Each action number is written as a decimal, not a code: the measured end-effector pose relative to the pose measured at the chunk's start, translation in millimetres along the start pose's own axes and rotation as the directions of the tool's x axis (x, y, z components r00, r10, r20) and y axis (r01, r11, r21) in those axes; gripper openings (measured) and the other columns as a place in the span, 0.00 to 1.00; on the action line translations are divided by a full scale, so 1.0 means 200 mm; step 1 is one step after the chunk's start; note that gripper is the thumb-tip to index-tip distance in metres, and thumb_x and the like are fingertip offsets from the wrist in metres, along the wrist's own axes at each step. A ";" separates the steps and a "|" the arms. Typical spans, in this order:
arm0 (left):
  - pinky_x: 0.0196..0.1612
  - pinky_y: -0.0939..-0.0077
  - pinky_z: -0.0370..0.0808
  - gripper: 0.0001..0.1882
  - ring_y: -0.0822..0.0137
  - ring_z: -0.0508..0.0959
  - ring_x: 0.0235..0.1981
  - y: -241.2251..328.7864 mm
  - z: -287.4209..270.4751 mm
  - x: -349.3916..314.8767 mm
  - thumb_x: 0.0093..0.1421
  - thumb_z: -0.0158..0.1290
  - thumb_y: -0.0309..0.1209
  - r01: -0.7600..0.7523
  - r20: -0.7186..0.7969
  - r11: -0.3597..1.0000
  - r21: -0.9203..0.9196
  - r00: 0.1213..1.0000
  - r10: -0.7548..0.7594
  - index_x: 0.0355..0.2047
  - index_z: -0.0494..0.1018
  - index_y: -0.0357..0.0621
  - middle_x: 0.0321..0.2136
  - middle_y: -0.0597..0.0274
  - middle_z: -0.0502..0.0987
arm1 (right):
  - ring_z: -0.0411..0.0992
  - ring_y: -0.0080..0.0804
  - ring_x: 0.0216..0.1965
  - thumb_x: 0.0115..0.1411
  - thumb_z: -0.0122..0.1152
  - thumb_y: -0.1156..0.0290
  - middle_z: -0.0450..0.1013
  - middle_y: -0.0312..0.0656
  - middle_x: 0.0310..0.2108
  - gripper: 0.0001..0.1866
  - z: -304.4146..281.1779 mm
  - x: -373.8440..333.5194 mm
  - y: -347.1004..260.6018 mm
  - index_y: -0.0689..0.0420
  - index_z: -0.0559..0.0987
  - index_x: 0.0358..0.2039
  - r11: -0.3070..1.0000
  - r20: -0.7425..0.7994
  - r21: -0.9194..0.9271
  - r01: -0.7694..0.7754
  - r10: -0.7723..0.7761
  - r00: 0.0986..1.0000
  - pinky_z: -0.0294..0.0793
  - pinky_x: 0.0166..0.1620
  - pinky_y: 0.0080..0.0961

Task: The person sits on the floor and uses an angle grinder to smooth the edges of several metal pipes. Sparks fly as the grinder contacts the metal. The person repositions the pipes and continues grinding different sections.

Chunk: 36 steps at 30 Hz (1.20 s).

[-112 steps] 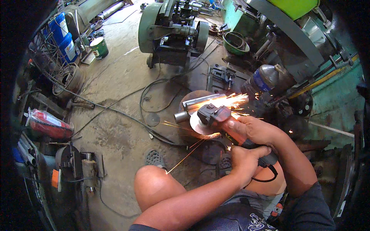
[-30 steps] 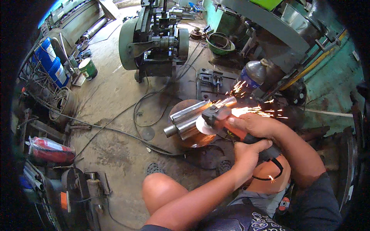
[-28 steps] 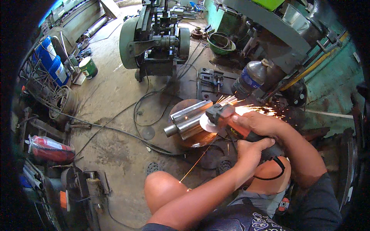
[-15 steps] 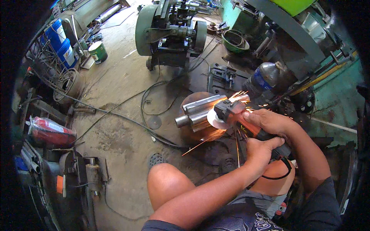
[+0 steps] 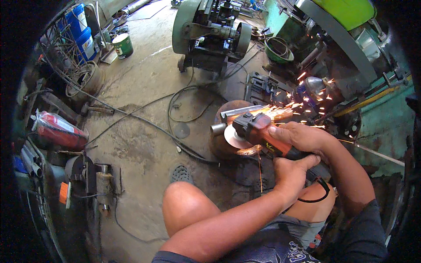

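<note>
My two hands hold a red and black angle grinder [image 5: 268, 136]. My right hand [image 5: 300, 136] is closed around its body near the head. Behind it, my left hand [image 5: 290, 175] wraps the rear part. The pale grinding disc [image 5: 236, 139] is against a shiny ribbed metal shaft [image 5: 241, 113], which lies on a round brown metal support [image 5: 224, 150]. Bright sparks [image 5: 285, 113] stream to the far right, and a thin streak drops below the disc. The grinder's head and the sparks hide part of the shaft.
A large clear bottle [image 5: 318, 90] stands in the sparks' path. Cables [image 5: 151, 122] loop across the floor. Beyond is a heavy green machine [image 5: 210, 39]. A bagged red cylinder [image 5: 59, 131] lies at left, and a green bucket [image 5: 123, 45] stands farther back.
The grinder has moved left along the shaft, both hands with it. The spark spray is now thicker and reaches farther toward the bottle. My view has shifted slightly.
</note>
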<state>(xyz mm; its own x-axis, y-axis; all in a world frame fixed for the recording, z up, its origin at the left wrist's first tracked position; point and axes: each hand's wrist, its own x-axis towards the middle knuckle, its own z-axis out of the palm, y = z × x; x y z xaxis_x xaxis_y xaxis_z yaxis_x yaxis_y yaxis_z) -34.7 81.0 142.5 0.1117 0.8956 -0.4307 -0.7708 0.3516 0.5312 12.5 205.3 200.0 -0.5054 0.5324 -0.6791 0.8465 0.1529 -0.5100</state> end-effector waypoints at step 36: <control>0.32 0.70 0.81 0.11 0.67 0.83 0.27 -0.12 0.16 0.13 0.53 0.66 0.25 0.121 0.142 0.993 -0.015 0.983 -0.117 0.34 0.81 0.32 0.30 0.58 0.84 | 0.71 0.23 0.32 0.67 0.56 0.48 0.75 0.38 0.34 0.24 -0.07 -0.19 0.33 0.59 0.78 0.43 0.885 -0.139 0.428 -0.184 0.266 0.954 0.73 0.35 0.28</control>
<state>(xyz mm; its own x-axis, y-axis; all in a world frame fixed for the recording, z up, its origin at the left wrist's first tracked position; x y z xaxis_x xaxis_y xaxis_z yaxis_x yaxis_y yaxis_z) 6.1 104.2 141.2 0.2893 0.8778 -0.3818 -0.7608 0.4530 0.4647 89.2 207.0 199.5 -0.2340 0.6644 -0.7098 0.7701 -0.3190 -0.5525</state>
